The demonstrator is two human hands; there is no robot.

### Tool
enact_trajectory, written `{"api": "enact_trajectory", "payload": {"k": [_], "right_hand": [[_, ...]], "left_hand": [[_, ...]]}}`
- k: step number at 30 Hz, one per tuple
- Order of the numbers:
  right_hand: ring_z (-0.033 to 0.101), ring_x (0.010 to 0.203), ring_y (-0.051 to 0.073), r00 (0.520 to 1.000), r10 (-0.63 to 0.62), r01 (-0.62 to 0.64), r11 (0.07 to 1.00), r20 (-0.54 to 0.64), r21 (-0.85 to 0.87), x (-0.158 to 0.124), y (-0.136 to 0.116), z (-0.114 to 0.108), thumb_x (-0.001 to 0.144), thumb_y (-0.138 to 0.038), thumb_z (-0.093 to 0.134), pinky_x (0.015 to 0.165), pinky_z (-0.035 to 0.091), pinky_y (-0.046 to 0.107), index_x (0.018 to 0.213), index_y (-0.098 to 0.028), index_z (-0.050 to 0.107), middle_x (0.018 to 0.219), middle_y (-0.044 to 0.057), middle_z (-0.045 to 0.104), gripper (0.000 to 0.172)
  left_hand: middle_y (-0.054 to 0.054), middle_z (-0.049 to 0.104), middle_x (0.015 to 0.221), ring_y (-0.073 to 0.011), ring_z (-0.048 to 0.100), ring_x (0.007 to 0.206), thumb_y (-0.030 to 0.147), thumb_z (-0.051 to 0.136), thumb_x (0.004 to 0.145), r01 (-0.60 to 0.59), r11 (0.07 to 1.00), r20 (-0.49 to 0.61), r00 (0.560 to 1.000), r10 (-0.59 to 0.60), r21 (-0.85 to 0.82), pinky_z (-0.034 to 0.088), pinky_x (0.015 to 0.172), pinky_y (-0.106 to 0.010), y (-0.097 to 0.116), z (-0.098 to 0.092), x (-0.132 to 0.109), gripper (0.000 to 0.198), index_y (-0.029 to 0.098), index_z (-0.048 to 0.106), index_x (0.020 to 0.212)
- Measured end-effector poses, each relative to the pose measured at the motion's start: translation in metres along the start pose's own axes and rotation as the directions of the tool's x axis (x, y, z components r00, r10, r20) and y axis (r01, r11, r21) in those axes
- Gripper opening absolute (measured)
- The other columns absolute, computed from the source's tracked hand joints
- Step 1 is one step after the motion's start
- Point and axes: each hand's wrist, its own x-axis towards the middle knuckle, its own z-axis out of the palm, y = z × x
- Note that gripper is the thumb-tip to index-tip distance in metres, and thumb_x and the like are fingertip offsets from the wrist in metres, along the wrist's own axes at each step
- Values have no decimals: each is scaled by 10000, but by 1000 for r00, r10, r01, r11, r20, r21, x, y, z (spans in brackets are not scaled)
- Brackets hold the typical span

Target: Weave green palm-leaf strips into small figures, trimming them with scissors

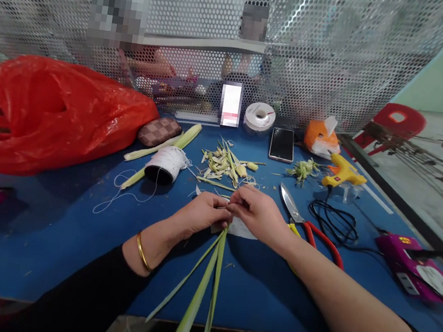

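My left hand (203, 216), with a gold bangle on its wrist, is closed in a pinch on a bunch of pale green leaf strips (203, 291). The strips fan down over the table's front edge. My right hand (258, 216) meets it with thumb and forefinger pressed together at the top of the bunch; whatever lies between those fingertips is too small to make out. A piece of white paper (243, 228) lies partly under the hands. Left of them a spool of white thread (167, 163) rests on its side, loose thread trailing from it.
Leaf scraps (225, 164) lie beyond my hands on the blue table (80, 245). Rightward are scissors (291, 203), red-handled, a yellow glue gun (343, 173), black cable and a purple power strip (418, 267). A red plastic bag (54, 113) fills the left; perforated mesh (194, 12) stands behind.
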Motion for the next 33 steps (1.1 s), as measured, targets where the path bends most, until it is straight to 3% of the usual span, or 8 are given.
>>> {"api": "enact_trajectory", "payload": {"k": [3, 9, 19, 26, 33], "right_hand": [[476, 667, 135, 1000, 29, -30, 999, 10, 43, 1, 1, 2, 844, -147, 563, 605, 321, 251, 737, -194, 518, 720, -17, 532, 125], [469, 603, 128, 990, 137, -140, 929, 33, 343, 4, 4, 3, 843, -229, 523, 575, 357, 251, 686, -198, 501, 619, -36, 517, 162], [542, 530, 120, 966, 257, -210, 835, -22, 509, 5, 3, 3, 782, -285, 621, 524, 425, 255, 687, -197, 539, 579, -35, 578, 153], [617, 550, 131, 943, 331, -242, 734, -23, 635, 5, 6, 4, 685, -209, 680, 565, 492, 268, 843, -198, 541, 615, -47, 630, 211], [594, 559, 115, 928, 372, -276, 702, -8, 657, 6, 3, 1, 658, -165, 635, 588, 472, 265, 868, -188, 547, 637, -50, 624, 229]], "left_hand": [[18, 556, 516, -71, 494, 466, 178, 621, 656, 32, 999, -16, 999, -32, -9, 360, 467, -199, 2, 1, 0, 81, 127, 639, 596], [5, 600, 559, -73, 518, 468, 197, 648, 692, 64, 995, -50, 996, -68, -74, 406, 476, -200, 2, 1, 1, 89, 124, 671, 648], [-3, 594, 610, -72, 521, 489, 291, 660, 760, 36, 991, -39, 998, -41, -129, 401, 477, -198, 0, -1, 0, 194, 120, 653, 669], [-2, 597, 627, -63, 514, 481, 314, 676, 759, 38, 986, -48, 998, -46, -159, 402, 476, -193, -1, -1, 1, 215, 112, 659, 687], [-29, 633, 666, -69, 522, 481, 306, 677, 758, 31, 982, -113, 992, -53, -188, 420, 471, -200, -2, -2, 2, 200, 108, 694, 739]]}}
